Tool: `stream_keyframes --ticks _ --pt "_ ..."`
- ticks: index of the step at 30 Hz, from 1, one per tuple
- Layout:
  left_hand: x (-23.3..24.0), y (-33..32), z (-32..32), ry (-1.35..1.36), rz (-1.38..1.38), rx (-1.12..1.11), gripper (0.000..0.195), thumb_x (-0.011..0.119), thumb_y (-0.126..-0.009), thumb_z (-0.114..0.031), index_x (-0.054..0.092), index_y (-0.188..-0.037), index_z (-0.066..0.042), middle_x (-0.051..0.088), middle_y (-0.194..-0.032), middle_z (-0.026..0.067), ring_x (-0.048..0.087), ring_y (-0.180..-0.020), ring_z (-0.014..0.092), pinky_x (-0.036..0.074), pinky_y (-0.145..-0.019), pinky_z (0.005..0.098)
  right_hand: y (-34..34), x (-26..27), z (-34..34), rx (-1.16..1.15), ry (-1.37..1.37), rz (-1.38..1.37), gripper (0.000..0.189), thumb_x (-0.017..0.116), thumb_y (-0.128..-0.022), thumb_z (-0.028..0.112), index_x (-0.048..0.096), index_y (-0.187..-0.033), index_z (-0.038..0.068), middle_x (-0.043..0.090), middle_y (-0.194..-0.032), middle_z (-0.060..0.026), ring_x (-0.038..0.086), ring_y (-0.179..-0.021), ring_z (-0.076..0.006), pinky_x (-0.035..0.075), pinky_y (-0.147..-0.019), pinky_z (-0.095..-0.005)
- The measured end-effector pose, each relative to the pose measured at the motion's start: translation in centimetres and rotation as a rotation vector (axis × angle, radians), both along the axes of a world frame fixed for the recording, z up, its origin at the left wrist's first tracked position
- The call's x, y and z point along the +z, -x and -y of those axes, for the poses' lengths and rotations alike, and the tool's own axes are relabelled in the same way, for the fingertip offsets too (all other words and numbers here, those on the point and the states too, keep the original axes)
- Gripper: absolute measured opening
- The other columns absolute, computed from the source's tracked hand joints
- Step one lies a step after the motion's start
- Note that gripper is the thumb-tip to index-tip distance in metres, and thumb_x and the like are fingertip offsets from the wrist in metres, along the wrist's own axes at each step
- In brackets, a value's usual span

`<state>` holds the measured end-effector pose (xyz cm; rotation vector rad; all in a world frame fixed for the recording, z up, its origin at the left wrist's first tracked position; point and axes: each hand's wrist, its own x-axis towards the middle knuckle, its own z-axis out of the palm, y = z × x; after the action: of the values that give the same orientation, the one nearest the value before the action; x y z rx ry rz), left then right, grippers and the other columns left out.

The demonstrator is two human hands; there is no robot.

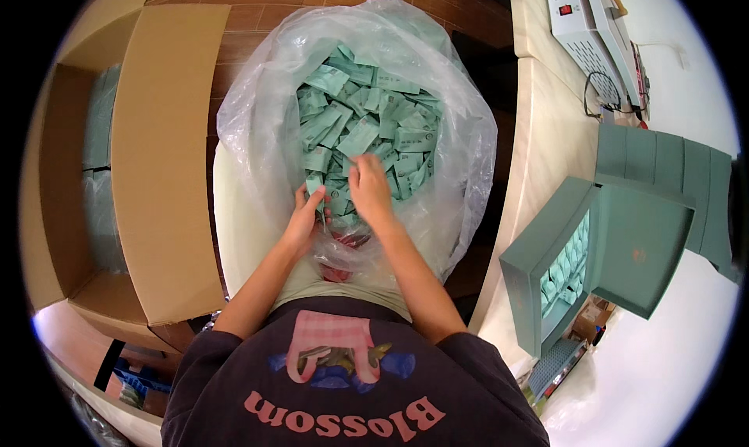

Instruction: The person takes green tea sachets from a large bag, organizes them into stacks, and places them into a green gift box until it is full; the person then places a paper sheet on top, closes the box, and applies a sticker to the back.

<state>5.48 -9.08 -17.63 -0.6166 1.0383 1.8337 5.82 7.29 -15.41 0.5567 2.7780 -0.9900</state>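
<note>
A large clear plastic bag point(468, 125) stands wide open in front of me, filled with small green packets point(360, 136) that bear writing. At the bag's near side, my left hand point(304, 213) holds a few green packets point(315, 184) between thumb and fingers. My right hand point(370, 186) is over the heap just to the right of it, its fingertips blurred and bent towards the packets; whether it grips one is unclear. An upright green box point(526, 277) with its lid point(643, 248) open rests on the counter at the right, rows of similar packets point(567, 265) inside.
At the left, an open cardboard carton point(167, 154) holds plastic-wrapped green boxes point(102, 213). The pale counter point(541, 137) runs along the right and bears a row of green boxes point(667, 184) and a white metal machine point(591, 37) with a red switch and a black cable.
</note>
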Motion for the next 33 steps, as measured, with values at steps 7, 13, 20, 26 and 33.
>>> stream_keyframes --ticks 7,13,20,26,33 --pt "1.5 0.4 0.5 -0.027 -0.031 0.042 0.060 0.055 -0.083 -0.012 0.026 -0.136 -0.011 0.050 -0.113 0.0055 0.050 -0.095 0.017 0.044 -0.082 0.0323 4.3 -7.3 -6.0 0.327 -0.698 -0.189 0.024 0.057 -0.083 0.007 0.059 -0.107 0.005 0.055 -0.121 -0.0140 0.045 -0.122 -0.0309 0.035 -0.103 -0.0453" --pt "0.0 0.4 0.5 -0.051 -0.006 0.080 0.047 0.049 -0.087 -0.019 0.041 -0.132 -0.008 0.055 -0.112 0.0082 0.054 -0.096 0.019 0.046 -0.086 0.0333 5.6 -2.9 -6.1 0.016 -0.068 -0.228 0.021 0.051 -0.095 0.020 0.055 -0.088 0.001 0.060 -0.079 -0.0115 0.058 -0.077 -0.0265 0.044 -0.073 -0.0391" --pt "1.8 1.3 -0.3 -0.225 0.160 0.150 0.046 0.054 -0.090 -0.032 0.046 -0.126 -0.002 0.054 -0.118 0.0085 0.053 -0.108 0.022 0.046 -0.092 0.0364 0.5 0.6 -1.2 -0.417 0.929 0.096 0.036 0.049 -0.098 0.031 0.057 -0.106 -0.003 0.060 -0.097 0.0001 0.053 -0.088 -0.0108 0.043 -0.082 -0.0266" --pt "2.1 0.1 -1.2 -0.068 -0.018 -0.022 0.051 0.064 -0.089 -0.036 0.045 -0.127 -0.009 0.055 -0.117 0.0053 0.053 -0.109 0.018 0.047 -0.090 0.0344 -4.0 -1.9 4.8 -0.171 0.155 -0.141 0.031 0.053 -0.092 0.022 0.053 -0.116 0.003 0.054 -0.111 -0.0172 0.048 -0.105 -0.0357 0.038 -0.092 -0.0418" --pt "2.4 0.0 -0.6 0.061 0.044 -0.086 0.042 0.066 -0.087 -0.037 0.048 -0.113 -0.009 0.058 -0.102 0.0050 0.060 -0.088 0.018 0.053 -0.069 0.0338 -2.6 -2.9 0.5 -0.249 -0.239 -0.090 0.044 0.063 -0.085 0.022 0.050 -0.121 0.001 0.052 -0.116 -0.0182 0.046 -0.110 -0.0363 0.038 -0.093 -0.0437"
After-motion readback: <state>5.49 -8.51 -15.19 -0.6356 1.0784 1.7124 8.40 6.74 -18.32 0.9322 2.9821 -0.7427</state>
